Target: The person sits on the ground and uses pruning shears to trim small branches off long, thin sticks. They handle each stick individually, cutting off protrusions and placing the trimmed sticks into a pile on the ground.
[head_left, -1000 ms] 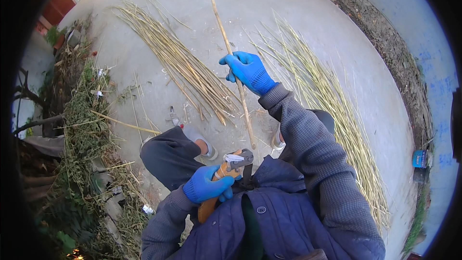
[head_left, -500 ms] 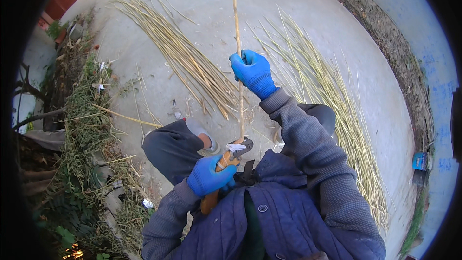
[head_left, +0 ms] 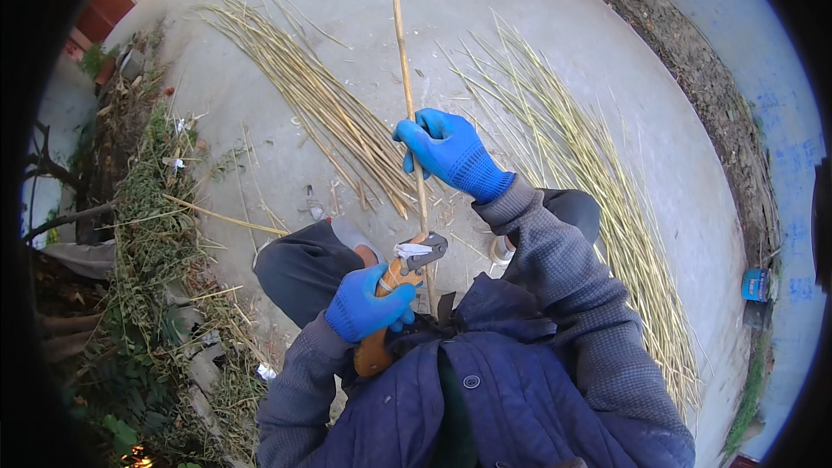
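My left hand (head_left: 371, 302), in a blue glove, is wrapped around the wooden handle of a hand tool (head_left: 399, 277) held against my lap. The tool has a dark metal head (head_left: 433, 247) with white cloth or tape bound around it; its exact kind is unclear. In front of it, my right hand (head_left: 451, 152), also gloved in blue, grips a long thin stick (head_left: 404, 52) between thumb and fingers. Upright in the picture, the stick runs down to the metal head, and its lower end shows just below, near my jacket.
Ahead to the left lies a bundle of tan sticks (head_left: 321, 100) on the concrete floor (head_left: 381, 0). A larger bundle of greenish stalks (head_left: 607, 182) spreads along my right. Dry cut plants (head_left: 156, 243) line the left side. By the right wall stands a blue container (head_left: 755, 285).
My right hand has come slightly nearer and to the left. The stick has moved down, so its lower end now passes beyond the metal head. The tool has shifted only slightly.
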{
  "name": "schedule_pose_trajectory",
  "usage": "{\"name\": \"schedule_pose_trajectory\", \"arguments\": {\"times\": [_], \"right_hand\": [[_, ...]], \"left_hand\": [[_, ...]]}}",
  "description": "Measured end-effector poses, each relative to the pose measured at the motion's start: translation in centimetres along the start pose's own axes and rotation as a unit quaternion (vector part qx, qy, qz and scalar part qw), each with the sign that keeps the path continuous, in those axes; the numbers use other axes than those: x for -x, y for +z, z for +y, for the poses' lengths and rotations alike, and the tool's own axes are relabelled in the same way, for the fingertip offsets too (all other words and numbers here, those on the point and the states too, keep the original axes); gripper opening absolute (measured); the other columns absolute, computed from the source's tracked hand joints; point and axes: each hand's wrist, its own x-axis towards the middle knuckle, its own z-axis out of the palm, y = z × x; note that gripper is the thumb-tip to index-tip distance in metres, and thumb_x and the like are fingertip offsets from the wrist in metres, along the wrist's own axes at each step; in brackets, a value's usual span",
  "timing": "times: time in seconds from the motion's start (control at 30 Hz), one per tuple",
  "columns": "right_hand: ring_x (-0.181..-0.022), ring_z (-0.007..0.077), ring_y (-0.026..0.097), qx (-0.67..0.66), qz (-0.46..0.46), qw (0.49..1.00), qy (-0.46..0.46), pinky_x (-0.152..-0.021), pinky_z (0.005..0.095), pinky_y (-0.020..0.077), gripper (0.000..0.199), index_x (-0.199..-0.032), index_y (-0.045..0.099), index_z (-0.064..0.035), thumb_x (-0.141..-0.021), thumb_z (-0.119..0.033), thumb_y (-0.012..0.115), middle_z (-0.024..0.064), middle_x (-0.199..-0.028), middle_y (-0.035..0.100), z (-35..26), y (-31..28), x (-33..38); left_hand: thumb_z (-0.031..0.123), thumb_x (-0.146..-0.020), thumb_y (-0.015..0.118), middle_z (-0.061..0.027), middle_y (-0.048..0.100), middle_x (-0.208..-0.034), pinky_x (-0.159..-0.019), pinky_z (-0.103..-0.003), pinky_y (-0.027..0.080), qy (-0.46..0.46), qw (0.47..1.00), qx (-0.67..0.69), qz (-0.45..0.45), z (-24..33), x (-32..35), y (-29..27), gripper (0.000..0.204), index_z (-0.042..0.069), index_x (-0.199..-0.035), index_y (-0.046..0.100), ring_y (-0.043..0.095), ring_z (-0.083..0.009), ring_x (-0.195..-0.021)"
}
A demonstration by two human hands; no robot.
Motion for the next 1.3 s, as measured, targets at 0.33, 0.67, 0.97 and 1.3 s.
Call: {"name": "schedule_pose_trajectory", "arguments": {"times": [0.33,0.67,0.97,1.3], "right_hand": [[-0.06,0.0097,0.063,-0.023,0.05,0.998,-0.035,-0.056,0.0256,0.0505,0.028,-0.1,0.065,-0.0005,-0.098,-0.026,0.055,0.0042,-0.075,0.063,1.6,0.4,4.2],[-0.079,0.0155,0.067,-0.019,0.179,0.981,-0.074,-0.073,0.0283,0.0553,0.037,-0.13,0.056,0.0021,-0.104,-0.024,0.049,0.0126,-0.096,0.069,2.9,-1.5,8.2],[-0.059,0.0222,0.068,0.105,0.083,0.991,-0.017,-0.054,0.0328,0.0524,0.02,-0.108,0.062,-0.0068,-0.098,-0.023,0.057,0.01,-0.064,0.063,7.4,-1.0,10.8],[-0.059,0.0315,0.064,0.289,0.106,0.933,-0.186,-0.053,0.0395,0.0502,0.009,-0.096,0.06,-0.0065,-0.092,-0.015,0.061,0.014,-0.067,0.058,9.1,-2.3,9.7]], "left_hand": [[0.017,-0.093,0.066,-0.0112,0.07,-0.079,-0.058,-0.027,0.055,0.024,0.998,0.039,-0.051,0.3,-1.1,1.5,0.029,-0.006,-0.109,0.061,0.067,-0.0137,-0.065],[0.013,-0.094,0.062,-0.014,0.07,-0.077,-0.055,-0.029,0.054,0.109,0.993,0.029,0.044,3.5,-3.7,1.1,0.024,-0.006,-0.109,0.06,0.066,-0.0179,-0.061],[0.021,-0.096,0.062,-0.0129,0.069,-0.085,-0.059,-0.03,0.058,0.086,0.985,0.147,0.027,2.8,-9.4,1.8,0.033,-0.004,-0.118,0.061,0.068,-0.0182,-0.067],[0.023,-0.097,0.062,-0.0111,0.066,-0.078,-0.056,-0.03,0.055,0.079,0.976,0.193,0.068,1.7,-11.1,2.6,0.034,-0.005,-0.117,0.061,0.064,-0.0193,-0.062]]}}
